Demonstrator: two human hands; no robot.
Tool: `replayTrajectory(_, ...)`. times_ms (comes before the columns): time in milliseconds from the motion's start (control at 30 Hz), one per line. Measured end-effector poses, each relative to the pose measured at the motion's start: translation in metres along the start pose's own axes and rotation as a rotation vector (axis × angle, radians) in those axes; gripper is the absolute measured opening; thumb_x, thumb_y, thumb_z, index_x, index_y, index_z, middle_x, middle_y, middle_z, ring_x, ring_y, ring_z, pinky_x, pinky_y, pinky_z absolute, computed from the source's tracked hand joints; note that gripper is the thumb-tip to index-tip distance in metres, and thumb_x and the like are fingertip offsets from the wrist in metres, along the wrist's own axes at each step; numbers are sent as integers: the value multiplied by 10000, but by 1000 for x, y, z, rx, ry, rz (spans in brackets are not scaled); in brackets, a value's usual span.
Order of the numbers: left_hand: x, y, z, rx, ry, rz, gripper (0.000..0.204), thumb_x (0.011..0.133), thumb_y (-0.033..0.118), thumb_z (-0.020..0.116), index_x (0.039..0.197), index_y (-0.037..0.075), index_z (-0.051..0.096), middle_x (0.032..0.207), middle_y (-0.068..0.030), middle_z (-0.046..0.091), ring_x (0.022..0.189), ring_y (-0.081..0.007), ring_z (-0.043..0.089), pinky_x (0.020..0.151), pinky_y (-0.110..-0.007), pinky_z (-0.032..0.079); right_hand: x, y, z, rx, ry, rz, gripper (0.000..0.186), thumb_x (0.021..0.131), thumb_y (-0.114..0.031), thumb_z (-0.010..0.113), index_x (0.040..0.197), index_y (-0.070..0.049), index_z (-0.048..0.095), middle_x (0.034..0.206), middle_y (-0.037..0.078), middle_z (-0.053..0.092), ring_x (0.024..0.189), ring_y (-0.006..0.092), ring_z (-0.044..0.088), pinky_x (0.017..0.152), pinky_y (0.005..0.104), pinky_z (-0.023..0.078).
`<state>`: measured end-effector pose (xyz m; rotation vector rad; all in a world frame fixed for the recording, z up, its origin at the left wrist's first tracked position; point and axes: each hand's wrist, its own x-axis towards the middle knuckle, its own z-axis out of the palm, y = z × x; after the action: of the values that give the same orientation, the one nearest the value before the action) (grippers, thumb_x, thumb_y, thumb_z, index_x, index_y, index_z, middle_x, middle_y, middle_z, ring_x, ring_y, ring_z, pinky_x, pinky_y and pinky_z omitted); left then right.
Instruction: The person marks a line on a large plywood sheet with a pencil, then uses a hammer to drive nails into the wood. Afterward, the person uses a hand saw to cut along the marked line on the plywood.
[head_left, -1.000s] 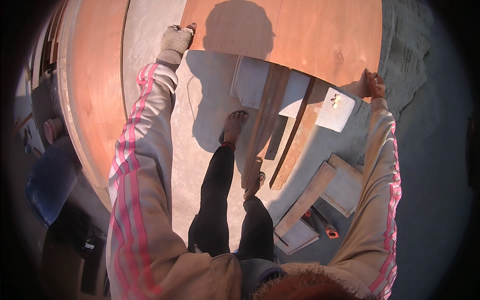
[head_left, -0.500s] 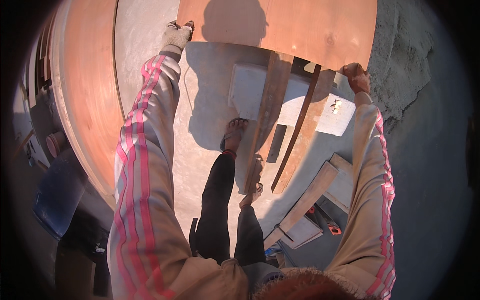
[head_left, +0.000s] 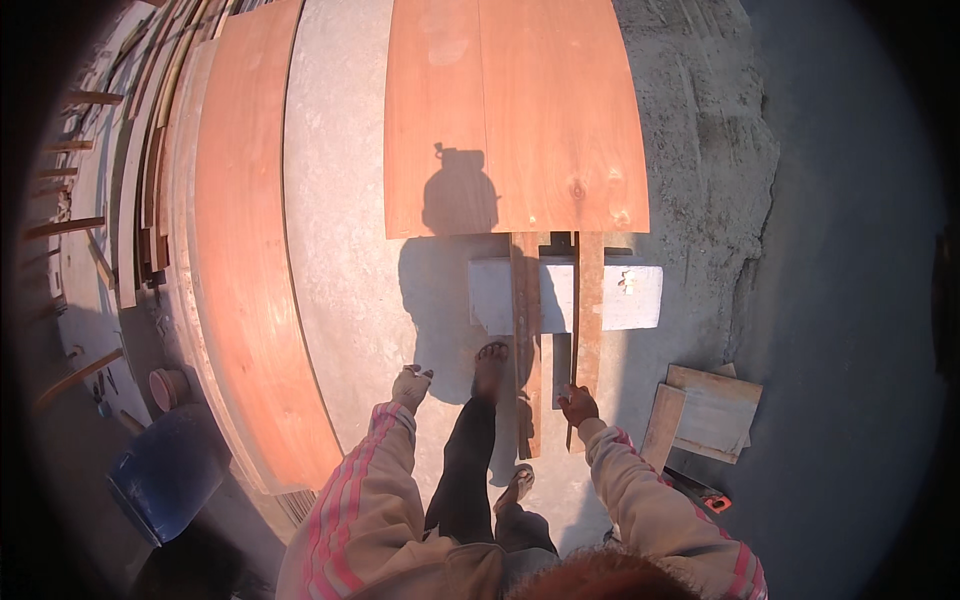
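My left hand, in a pale glove with bare fingertips, is over the concrete floor, left of my forward foot. Its fingers are loosely bent and apart, with nothing seen in them. My right hand is bare, half-curled and apart-fingered over the near end of the right wooden plank; whether it touches the wood is unclear. A large reddish plywood sheet lies ahead of both hands, its near edge over the planks. The left plank runs parallel, and both cross a white block.
More plywood sheets are stacked at left, with long timber strips beyond. A dark blue container and a pinkish bucket stand lower left. At right are board offcuts, a handsaw with orange handle and rough concrete.
Both hands have let go of the plywood sheet and drawn back toward me. The sheet now lies farther ahead on the planks. My view has shifted, showing more of the stack at left.
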<state>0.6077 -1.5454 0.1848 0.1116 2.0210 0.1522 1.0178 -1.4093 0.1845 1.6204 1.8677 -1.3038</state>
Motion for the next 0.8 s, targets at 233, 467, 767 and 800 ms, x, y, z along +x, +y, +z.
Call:
replayTrajectory(233,-107,11,54,152,-268,284,413,912,227,712,1262,9,680,1149,-170,728,1002,-251,723,783,-362,594,-223,78,74,263,-597,266,441,927,-367,768,1240,-66,693,961,117,751,680,190,737,595,341,570)
replayTrajectory(467,-232,61,-5,-51,-215,556,298,894,71,606,1169,3,698,1074,-131,716,861,-228,703,614,-339,591,-264,73,-45,803,271,105,334,947,-212,680,1215,-12,673,877,142,723,698,237,720,603,387,607)
replayTrajectory(767,-349,-125,-4,62,-244,676,282,907,133,645,1147,5,720,972,-123,709,840,-230,701,618,-342,573,-467,193,17,975,593,55,305,930,-233,710,1152,-26,679,747,47,616,593,152,601,528,323,541)
replayTrajectory(800,-364,-124,60,125,-411,695,289,909,138,650,1156,6,722,979,-125,710,850,-236,704,632,-344,575,-530,294,22,1161,618,133,269,936,-255,703,1124,-63,698,717,64,619,560,161,614,490,323,501)
